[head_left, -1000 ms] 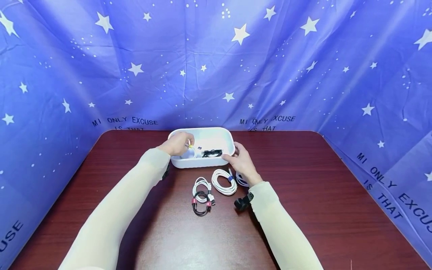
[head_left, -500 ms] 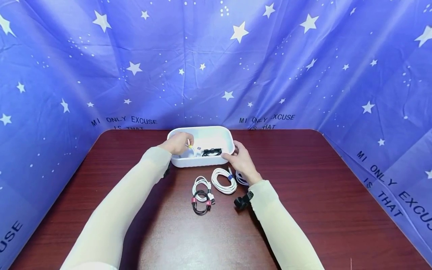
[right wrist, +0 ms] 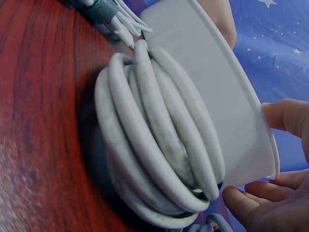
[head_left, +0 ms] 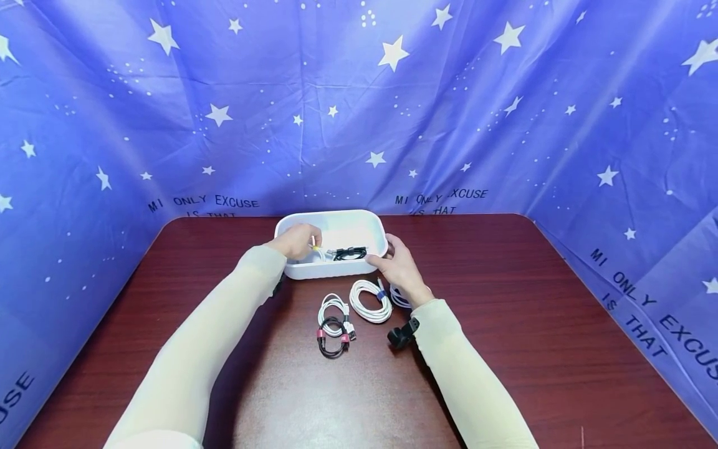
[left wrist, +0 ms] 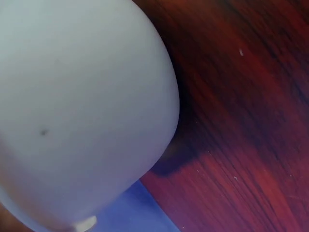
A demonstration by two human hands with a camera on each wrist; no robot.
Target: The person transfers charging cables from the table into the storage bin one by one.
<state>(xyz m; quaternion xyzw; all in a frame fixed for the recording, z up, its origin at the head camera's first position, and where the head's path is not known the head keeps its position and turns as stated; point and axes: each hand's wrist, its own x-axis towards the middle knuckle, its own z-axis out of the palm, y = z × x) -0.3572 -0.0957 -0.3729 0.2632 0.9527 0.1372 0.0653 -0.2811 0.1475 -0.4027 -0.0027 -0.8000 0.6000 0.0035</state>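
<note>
In the head view, a white box (head_left: 331, 269) stands near the back of the table. My left hand (head_left: 298, 241) reaches over its left end and pinches a white cable (head_left: 322, 255) with a yellow piece, low inside the box. To the right of that cable lies a bundled black cable (head_left: 350, 253). My right hand (head_left: 401, 268) grips the box's right end, thumb at the front rim and fingers round the outside. The right wrist view shows the thumb (right wrist: 285, 115) at the rim. Only the box's outer wall (left wrist: 91, 96) fills the left wrist view; the left fingers are hidden there.
In front of the box lie a coiled white cable (head_left: 371, 302) with a blue tie, another coil (head_left: 399, 297) partly behind the right wrist, a white USB cable (head_left: 332, 312) and a black cable (head_left: 333, 353) with red ties. Starry blue cloth (head_left: 359, 125) hangs behind the table.
My left hand has sunk slightly, and the white cable's end lies lower, close to the black cable. My right hand keeps its grip on the box. The head view has shifted a little.
</note>
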